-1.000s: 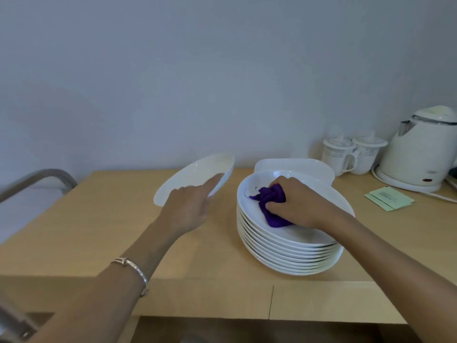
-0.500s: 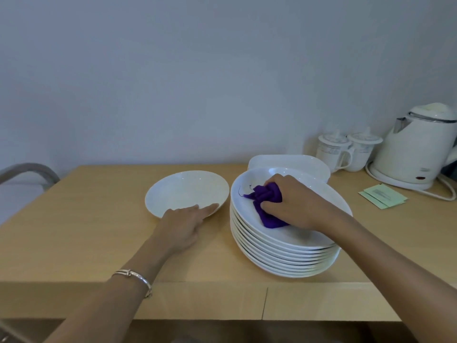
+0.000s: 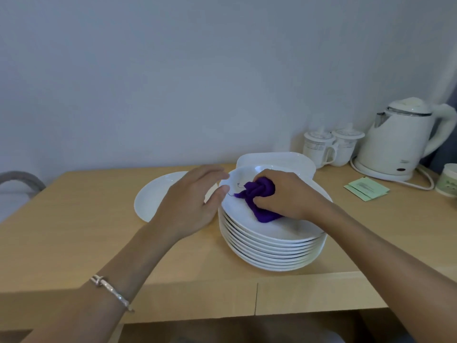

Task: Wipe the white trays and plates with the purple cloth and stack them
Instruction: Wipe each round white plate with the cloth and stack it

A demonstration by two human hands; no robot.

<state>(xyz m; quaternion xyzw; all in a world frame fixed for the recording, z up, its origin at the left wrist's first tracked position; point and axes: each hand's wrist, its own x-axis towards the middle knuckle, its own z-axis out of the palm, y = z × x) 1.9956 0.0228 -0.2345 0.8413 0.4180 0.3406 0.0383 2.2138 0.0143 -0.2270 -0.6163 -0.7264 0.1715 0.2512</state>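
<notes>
Item: stack of white plates [image 3: 272,246], near the front edge of the wooden table [image 3: 74,231], right of centre. The top plate [image 3: 291,226] lies level, round, no long axis to speak of.

Item: purple cloth [image 3: 259,199], bunched, lying on the top plate's left half; a loose thread trails from it toward the rim.

Item: right hand [image 3: 289,194], on the cloth, fingers curled and pressed down around it, pinning it to the plate.

Item: left hand [image 3: 190,201], fingers spread and slightly bent, thumb tip at the top plate's left rim; whether it touches the rim cannot be told. The rim lies directly ahead of these fingers, to their right, so this is the nearer hand for steadying or lifting that plate.

Item: single white plate [image 3: 153,196], flat on the table left of the stack, toward the back edge, partly covered by the left hand.

Item: white tray [image 3: 277,158], behind the stack; only its rear rim shows.

Item: white kettle [image 3: 400,139], two lidded mugs [image 3: 329,147], green sachets [image 3: 366,189], back right corner. A further vessel is cut off at the right border.

Hidden: the right palm's contact, the plate surface under the cloth.
</notes>
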